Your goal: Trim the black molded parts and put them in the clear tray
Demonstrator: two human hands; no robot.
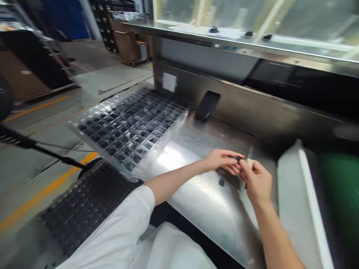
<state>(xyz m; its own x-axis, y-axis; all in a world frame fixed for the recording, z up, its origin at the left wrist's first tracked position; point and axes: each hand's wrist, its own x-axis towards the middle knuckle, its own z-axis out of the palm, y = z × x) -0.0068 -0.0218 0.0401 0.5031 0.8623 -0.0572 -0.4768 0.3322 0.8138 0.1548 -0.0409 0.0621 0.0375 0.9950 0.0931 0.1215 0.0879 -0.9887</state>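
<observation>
Both hands over steel worktop (196,201), fingertips meeting. Left hand (221,160): fingers closed, pinching small dark part (238,159). Right hand (256,179): fingers closed on pale tool (249,163), tip at the part; tool blurred, type unclear. Small dark piece (221,182) on worktop just below hands. Clear tray w/ dark parts (131,127) well to the left; black phone (207,105) leaning on back wall.

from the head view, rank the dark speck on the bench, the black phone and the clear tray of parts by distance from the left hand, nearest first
1. dark speck: on the steel bench just below the left hand.
2. black phone: leaning on the back wall, beyond the hand.
3. clear tray of parts: far to the left.
</observation>
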